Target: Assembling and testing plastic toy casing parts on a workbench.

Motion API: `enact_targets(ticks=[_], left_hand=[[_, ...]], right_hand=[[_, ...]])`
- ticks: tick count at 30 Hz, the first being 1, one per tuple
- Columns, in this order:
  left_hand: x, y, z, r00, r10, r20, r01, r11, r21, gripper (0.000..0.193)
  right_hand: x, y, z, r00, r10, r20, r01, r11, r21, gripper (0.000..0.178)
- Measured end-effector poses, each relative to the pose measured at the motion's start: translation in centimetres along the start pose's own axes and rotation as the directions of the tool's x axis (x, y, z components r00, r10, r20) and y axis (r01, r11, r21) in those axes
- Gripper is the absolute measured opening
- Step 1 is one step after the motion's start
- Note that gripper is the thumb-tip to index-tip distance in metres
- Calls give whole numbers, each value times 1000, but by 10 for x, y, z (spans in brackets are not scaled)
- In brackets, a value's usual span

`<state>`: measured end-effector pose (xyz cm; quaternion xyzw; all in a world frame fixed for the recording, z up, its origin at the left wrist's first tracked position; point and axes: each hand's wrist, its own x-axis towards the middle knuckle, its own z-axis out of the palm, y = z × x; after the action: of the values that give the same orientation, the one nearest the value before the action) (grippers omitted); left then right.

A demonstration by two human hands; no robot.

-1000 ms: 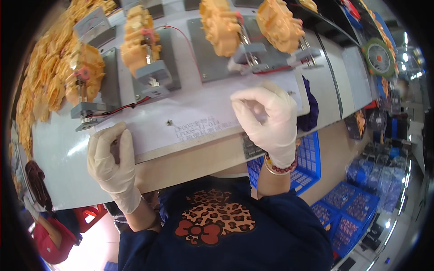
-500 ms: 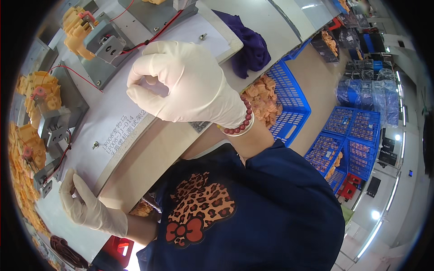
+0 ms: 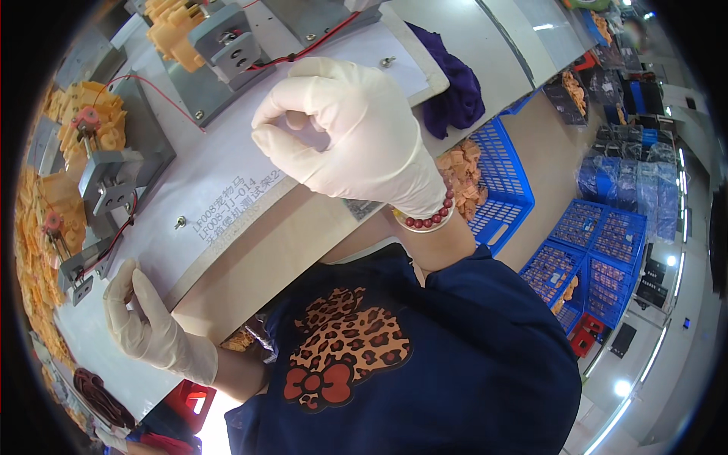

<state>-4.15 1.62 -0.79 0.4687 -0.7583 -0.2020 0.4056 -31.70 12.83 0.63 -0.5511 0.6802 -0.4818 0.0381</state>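
Observation:
My right hand (image 3: 356, 133), in a white glove, hovers over the pale test board (image 3: 227, 171). Its thumb and forefinger curl together into a ring, with nothing visible inside. My left hand (image 3: 155, 326), gloved too, is at the board's near left edge, its fingers curled toward the thumb. I see nothing held there. Metal fixtures stand along the board: one (image 3: 227, 45) beyond my right hand, another (image 3: 114, 182) at the left, a third (image 3: 76, 277) nearest my left hand. Yellow-orange plastic parts (image 3: 176, 32) sit on them.
Red wires (image 3: 163, 92) cross the board, and small screws (image 3: 180, 222) stick up from it. A purple cloth (image 3: 455, 87) lies on the right. Past the table edge, a blue crate (image 3: 509, 186) holds orange parts. Another person's gloved hand (image 3: 112, 440) shows at the lower left.
The view has shifted, so the board, fixtures and crate appear farther right. My hands keep nearly the same curled shapes. Another person's gloved hand now shows at the lower left.

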Motion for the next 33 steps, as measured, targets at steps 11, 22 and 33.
enact_targets(ticks=[11,22,33], left_hand=[[-1,7,1,999,7,44,-4,999,-54,12],[-1,4,1,998,-14,58,19,996,-85,13],[3,6,2,999,17,45,-16,1000,-19,12]], right_hand=[[-2,-3,-3,999,35,15,-35,999,8,8],[-2,-3,-2,999,34,9,-34,999,0,8],[6,-19,-14,994,99,46,-100,995,28,9]])
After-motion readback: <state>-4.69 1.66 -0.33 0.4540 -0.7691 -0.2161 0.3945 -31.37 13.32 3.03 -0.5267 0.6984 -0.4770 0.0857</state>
